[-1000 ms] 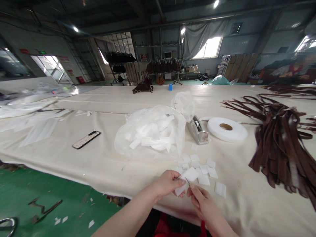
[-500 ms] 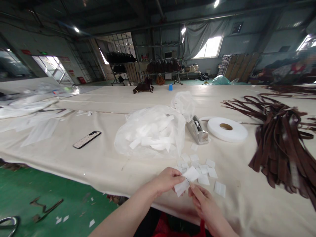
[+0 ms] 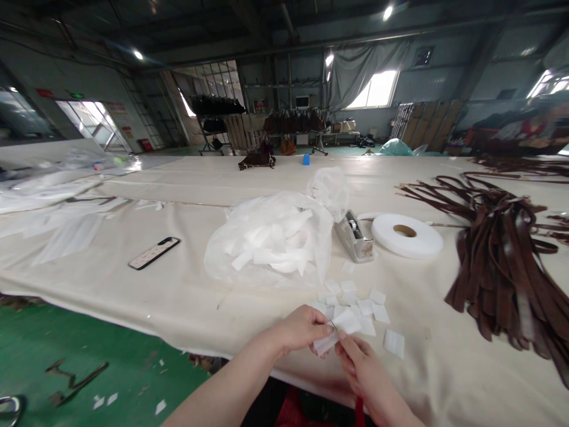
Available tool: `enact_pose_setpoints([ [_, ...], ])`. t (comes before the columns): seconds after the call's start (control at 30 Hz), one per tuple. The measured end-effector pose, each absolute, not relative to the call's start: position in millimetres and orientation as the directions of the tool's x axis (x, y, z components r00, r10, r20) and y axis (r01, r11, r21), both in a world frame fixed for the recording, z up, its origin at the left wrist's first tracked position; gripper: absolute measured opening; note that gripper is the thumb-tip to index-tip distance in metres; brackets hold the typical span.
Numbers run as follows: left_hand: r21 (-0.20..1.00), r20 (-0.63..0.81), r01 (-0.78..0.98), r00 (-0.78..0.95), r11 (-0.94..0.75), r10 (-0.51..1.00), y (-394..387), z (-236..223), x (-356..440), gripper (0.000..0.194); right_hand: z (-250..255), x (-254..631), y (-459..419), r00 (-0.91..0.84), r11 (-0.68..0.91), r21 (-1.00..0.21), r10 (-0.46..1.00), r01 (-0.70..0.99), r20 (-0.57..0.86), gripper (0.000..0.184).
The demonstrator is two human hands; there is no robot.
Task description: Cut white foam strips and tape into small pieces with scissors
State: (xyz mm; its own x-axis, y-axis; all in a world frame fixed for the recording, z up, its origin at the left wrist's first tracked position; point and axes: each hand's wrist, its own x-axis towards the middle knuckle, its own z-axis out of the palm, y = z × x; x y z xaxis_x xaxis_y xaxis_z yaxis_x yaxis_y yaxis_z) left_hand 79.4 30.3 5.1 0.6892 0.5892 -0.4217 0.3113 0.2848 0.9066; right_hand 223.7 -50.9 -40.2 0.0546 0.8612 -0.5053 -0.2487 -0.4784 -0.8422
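Drawing closer together, the left hand (image 3: 306,327) pinches a white piece (image 3: 326,343) while the curled right hand (image 3: 358,357), seemingly gripping a dark tool (image 3: 333,324), works it.

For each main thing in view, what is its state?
Left bare hand, pinching thin white piece
Right bare hand, curled beside that piece
Small white squares, scattered
Translucent plastic bag, filled with white strips
Round white tape roll, lying flat
Dark-edged rectangular phone, back up
Long brown straps, bundled

Left hand (image 3: 304,327) holds a white piece (image 3: 325,344), right hand (image 3: 359,357) at its edge, beside white squares (image 3: 365,306) on a table (image 3: 178,302).
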Motion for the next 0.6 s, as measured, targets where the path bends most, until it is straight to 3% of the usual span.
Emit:
enact_pose_setpoints([
  [0.2,0.901,-0.428,0.369,0.684,0.226,0.59,36,0,80,0.04,-37,216,-42,0.076,-0.539,-0.805,0.818,-0.247,-0.57,0.054],
  [0.27,0.881,-0.409,0.464,0.651,0.091,0.64,39,-1,75,0.037,-36,220,-43,0.064,-0.578,-0.787,0.796,-0.213,-0.602,0.054],
  [0.33,0.808,-0.281,0.572,0.583,-0.14,0.762,39,-4,67,0.035,-35,235,-47,0.062,-0.601,-0.789,0.789,-0.129,-0.611,0.054],
  [0.4,0.69,-0.076,0.642,0.522,-0.333,0.85,36,-11,58,0.035,-35,261,-54,0.144,-0.529,-0.848,0.842,0.033,-0.519,0.053],
  [0.47,0.611,0.03,0.685,0.483,-0.398,0.875,31,-21,51,0.037,-38,292,-62,0.318,-0.374,-0.879,0.906,0.295,-0.278,0.045],
  [0.53,0.552,-0.03,0.758,0.436,-0.348,0.9,27,-30,51,0.063,-44,319,-66,0.469,-0.384,-0.759,0.875,0.525,-0.119,0.037],
  [0.6,0.505,-0.137,0.817,0.396,-0.28,0.908,29,-35,62,0.101,-52,334,-65,0.532,-0.471,-0.62,0.841,0.628,-0.1,0.033],
])
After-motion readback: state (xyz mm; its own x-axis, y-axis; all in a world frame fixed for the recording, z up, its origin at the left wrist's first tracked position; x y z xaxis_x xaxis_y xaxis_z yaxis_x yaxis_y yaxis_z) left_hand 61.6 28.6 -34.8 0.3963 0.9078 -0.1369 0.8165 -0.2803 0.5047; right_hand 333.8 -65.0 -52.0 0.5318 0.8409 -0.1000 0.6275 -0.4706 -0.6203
